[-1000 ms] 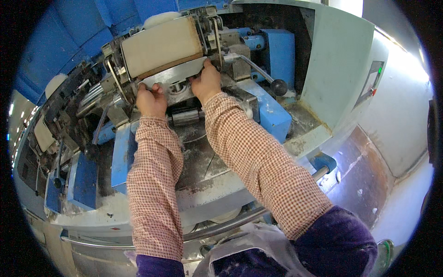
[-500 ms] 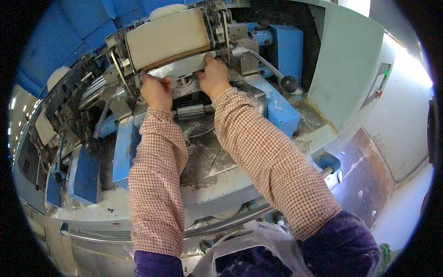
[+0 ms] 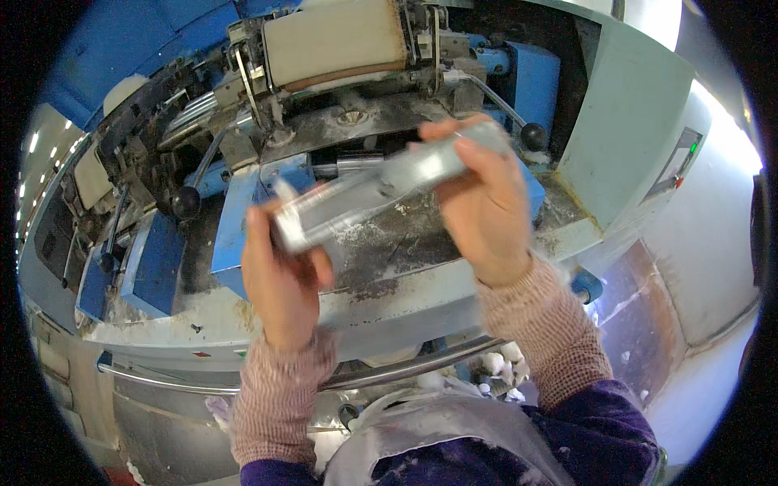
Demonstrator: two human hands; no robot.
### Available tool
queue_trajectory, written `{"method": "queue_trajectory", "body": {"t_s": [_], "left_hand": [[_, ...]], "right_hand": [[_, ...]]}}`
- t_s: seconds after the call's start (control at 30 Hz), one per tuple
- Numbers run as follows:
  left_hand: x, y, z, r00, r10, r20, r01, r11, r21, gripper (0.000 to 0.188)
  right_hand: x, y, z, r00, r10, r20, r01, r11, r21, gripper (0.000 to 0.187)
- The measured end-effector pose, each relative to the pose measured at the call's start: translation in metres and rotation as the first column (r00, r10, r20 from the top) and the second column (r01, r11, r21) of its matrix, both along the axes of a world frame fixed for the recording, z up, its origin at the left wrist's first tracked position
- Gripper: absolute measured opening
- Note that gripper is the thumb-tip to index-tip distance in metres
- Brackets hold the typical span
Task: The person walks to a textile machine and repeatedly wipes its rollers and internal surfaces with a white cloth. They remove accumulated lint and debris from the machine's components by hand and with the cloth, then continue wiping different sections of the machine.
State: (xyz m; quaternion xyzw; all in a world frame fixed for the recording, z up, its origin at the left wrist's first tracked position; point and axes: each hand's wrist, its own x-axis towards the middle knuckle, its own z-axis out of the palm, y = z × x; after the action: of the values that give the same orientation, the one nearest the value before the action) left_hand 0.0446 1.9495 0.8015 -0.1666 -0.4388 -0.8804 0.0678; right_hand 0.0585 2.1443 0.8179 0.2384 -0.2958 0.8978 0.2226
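I have a shiny metal bar [image 3: 389,182] grasped at its two ends, one in each hand, and it hangs in the air in front of the machine, over the grimy metal bed [image 3: 381,263]. My left hand [image 3: 282,283] closes around the lower left end, fingers on either side of it. My right hand [image 3: 489,212] clasps the other end, which sits higher, so the bar slants upward from left to right. It is blurred, and I cannot tell the details of its surface. Both my forearms are in checked sleeves [image 3: 279,401], with purple cloth [image 3: 600,425] above them and a pale apron [image 3: 446,425] below my hands.

Beyond the bar is a flat metal plate [image 3: 387,121] with a round hole in it, and above that a wide cream band [image 3: 334,42] in its frame. A lever with a black knob [image 3: 533,137] is near my right hand, on its far side; another black knob [image 3: 185,203] is off to the left, beside a blue block [image 3: 233,243]. A curved metal rail [image 3: 174,381] runs along the front, with white lumps [image 3: 509,368] near its right part
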Motion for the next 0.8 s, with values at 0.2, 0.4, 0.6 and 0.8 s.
{"method": "queue_trajectory", "body": {"t_s": [0.2, 0.4, 0.6, 0.8], "left_hand": [[0.029, -0.04, -0.027, 0.956, 0.144, -0.254, -0.263, 0.802, -0.536, 0.044], [0.013, -0.031, -0.024, 0.851, 0.198, -0.487, -0.471, 0.697, -0.54, 0.021], [-0.013, -0.011, -0.022, 0.757, -0.218, -0.616, -0.591, 0.174, -0.788, 0.03], [-0.037, 0.025, -0.026, 0.764, -0.455, -0.458, -0.531, -0.039, -0.846, 0.031]], "right_hand": [[0.063, 0.018, 0.01, 0.785, -0.488, -0.383, 0.612, 0.707, 0.354, 0.031], [0.045, 0.036, -0.012, 0.533, -0.583, -0.614, 0.845, 0.322, 0.427, 0.028], [0.037, 0.041, -0.046, 0.472, -0.421, -0.774, 0.861, 0.03, 0.508, 0.035], [0.036, 0.037, -0.063, 0.538, -0.423, -0.729, 0.822, 0.073, 0.564, 0.035]]}}
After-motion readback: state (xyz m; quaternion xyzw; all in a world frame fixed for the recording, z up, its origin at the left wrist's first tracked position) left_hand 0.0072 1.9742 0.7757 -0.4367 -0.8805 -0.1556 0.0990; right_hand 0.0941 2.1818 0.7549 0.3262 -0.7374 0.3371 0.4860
